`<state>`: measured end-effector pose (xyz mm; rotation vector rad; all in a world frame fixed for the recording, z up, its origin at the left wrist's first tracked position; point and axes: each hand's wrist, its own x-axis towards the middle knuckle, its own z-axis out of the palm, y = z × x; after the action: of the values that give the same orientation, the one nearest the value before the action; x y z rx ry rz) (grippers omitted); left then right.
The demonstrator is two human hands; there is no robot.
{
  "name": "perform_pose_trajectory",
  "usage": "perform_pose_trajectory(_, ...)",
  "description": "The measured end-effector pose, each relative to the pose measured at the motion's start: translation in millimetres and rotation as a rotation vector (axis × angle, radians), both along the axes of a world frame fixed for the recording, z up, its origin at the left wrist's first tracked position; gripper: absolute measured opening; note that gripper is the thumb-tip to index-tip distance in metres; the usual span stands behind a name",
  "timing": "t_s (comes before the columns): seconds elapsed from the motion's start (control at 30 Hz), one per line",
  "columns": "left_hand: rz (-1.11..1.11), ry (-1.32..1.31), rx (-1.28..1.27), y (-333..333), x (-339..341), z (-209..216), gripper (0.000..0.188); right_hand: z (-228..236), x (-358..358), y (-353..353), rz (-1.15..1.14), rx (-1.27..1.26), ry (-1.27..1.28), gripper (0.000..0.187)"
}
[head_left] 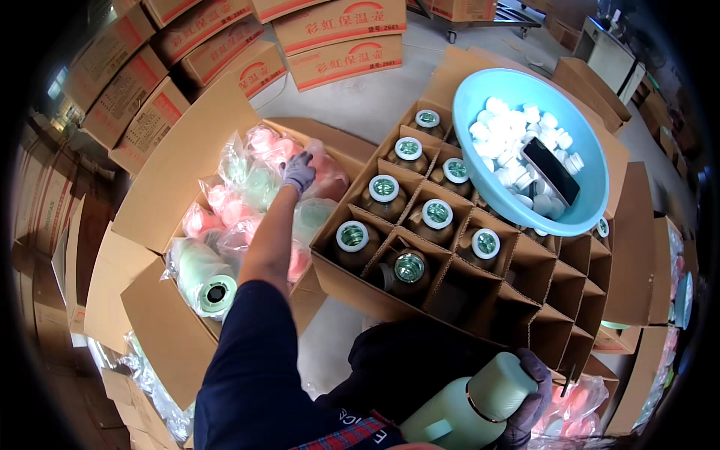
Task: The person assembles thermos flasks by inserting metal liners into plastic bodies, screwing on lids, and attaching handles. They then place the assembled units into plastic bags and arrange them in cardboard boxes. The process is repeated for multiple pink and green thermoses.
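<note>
My left hand [298, 172], in a grey glove, reaches into an open carton at the left. Its fingers are apart over pink and pale green plastic parts in clear bags [262, 184], touching a pink one. I cannot see anything held in it. A pale green jug body [202, 289], partly bagged, lies at that carton's near corner. Close to my body, my right hand [529, 397], also gloved, is wrapped round the upper part of a tilted pale green thermos jug [454, 412]. The jug has a side handle and a copper-coloured ring; its base is cut off below.
A divided carton [360, 281] holds several bottles [436, 214] with white collars and shiny green mouths. On its far right rests a blue basin [469, 97] of white stoppers [510, 135] and a black phone [551, 171]. Stacked cartons [345, 64] stand behind; bagged parts [574, 405] lie near right.
</note>
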<state>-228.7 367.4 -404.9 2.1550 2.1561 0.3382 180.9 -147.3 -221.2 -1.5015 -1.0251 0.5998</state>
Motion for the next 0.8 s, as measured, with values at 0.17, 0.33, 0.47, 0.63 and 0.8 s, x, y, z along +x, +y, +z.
perform_pose_trajectory(0.17,-0.757,-0.723,-0.047,-109,95,224,0.024,28,19,-5,0.103,-0.063,-0.095,0.074)
perform_pose_trajectory(0.33,-1.263,-0.809,-0.294,-277,146,362,0.034,110,0,83,0.456,0.119,-0.431,0.110)
perform_pose_trajectory(0.47,-1.533,-0.796,0.105,-324,189,384,0.074,135,-2,103,0.230,0.201,-0.378,0.033)
perform_pose_trajectory(0.63,-1.282,-0.520,0.631,-359,175,325,0.111,169,66,95,0.002,0.373,0.402,0.028)
perform_pose_trajectory(0.8,-1.064,-0.741,0.284,-382,249,290,0.087,135,99,125,0.064,0.253,0.559,0.035)
